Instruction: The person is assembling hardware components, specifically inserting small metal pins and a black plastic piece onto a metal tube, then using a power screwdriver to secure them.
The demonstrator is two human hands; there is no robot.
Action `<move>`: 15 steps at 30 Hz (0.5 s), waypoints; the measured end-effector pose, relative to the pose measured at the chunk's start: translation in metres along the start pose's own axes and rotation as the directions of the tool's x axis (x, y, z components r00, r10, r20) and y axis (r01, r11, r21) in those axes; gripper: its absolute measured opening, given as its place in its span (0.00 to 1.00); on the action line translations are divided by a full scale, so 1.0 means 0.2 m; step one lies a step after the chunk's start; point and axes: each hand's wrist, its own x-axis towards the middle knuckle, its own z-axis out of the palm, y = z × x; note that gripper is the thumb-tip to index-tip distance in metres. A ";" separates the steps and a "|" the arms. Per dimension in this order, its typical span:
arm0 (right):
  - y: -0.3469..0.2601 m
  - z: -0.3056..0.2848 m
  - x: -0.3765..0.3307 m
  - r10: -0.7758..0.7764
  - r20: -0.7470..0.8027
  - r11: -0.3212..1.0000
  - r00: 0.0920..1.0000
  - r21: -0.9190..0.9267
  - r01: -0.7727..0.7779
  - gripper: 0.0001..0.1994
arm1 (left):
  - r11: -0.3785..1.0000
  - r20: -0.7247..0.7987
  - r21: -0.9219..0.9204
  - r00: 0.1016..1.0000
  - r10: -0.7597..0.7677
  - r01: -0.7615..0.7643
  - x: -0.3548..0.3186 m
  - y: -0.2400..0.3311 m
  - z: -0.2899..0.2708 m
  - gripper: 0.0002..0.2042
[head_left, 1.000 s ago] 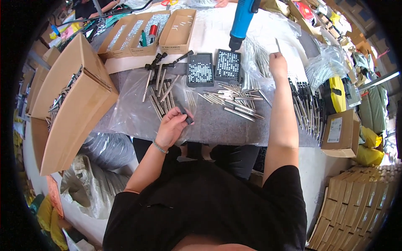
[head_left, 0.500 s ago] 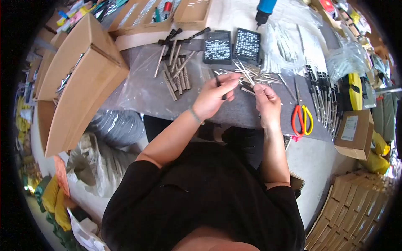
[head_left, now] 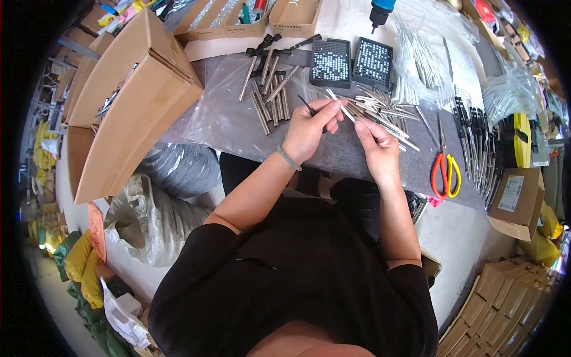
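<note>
Nearest to you, your forearms come up from the lower edge over your black shirt. Your left hand (head_left: 309, 128), with a bead bracelet (head_left: 288, 158) at the wrist, has its grip closed on a thin black tool (head_left: 308, 106) that pokes out to the far left of the fingers. Your right hand (head_left: 376, 146) sits just beside it, to the right, its grip pinched narrow on one silver rod (head_left: 340, 108), which slants far and left from the fingertips toward your left thumb. Both hands hover over the near edge of the desk (head_left: 357, 157), above its grey mat.

Just beyond your hands lies a loose pile of silver rods (head_left: 383, 110); to the right of it, red-and-yellow-handled scissors (head_left: 445, 172) lie on the mat, and farther right a row of dark tools (head_left: 476, 140). Left of the pile, a second cluster of rods (head_left: 270, 95) rests on a clear plastic sheet (head_left: 229, 113). Farther back stand two black trays (head_left: 351, 61) of small bits side by side. At the far left, a large open cardboard box (head_left: 128, 107) leans at the desk's edge.
</note>
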 end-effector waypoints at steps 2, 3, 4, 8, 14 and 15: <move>0.00 0.00 0.00 -0.013 -0.032 1.000 0.999 0.026 0.014 0.11 | 1.000 0.002 -0.017 1.000 -0.003 0.003 0.00 0.00 0.00 0.14; 0.00 -0.01 0.01 0.049 -0.007 0.999 0.999 -0.023 -0.049 0.10 | 1.000 0.006 -0.029 1.000 -0.006 0.006 0.00 0.00 -0.01 0.14; 0.00 -0.01 0.01 0.113 0.014 0.991 0.994 -0.073 -0.111 0.09 | 0.999 0.009 -0.041 1.000 -0.010 0.010 -0.01 -0.01 -0.01 0.13; -0.06 0.00 0.01 -0.158 -0.038 0.955 0.987 -0.259 0.143 0.07 | 0.999 -0.005 -0.047 1.000 -0.010 0.010 0.01 -0.01 -0.02 0.12; 0.00 -0.02 -0.01 0.022 -0.116 1.000 0.993 -0.019 -0.025 0.06 | 0.837 0.116 -0.518 0.984 -0.134 0.175 0.00 0.05 -0.04 0.17; 0.00 -0.03 -0.03 0.022 -0.106 1.000 0.994 -0.015 -0.024 0.06 | 0.764 0.188 -0.616 0.977 -0.096 0.193 0.01 0.04 -0.09 0.19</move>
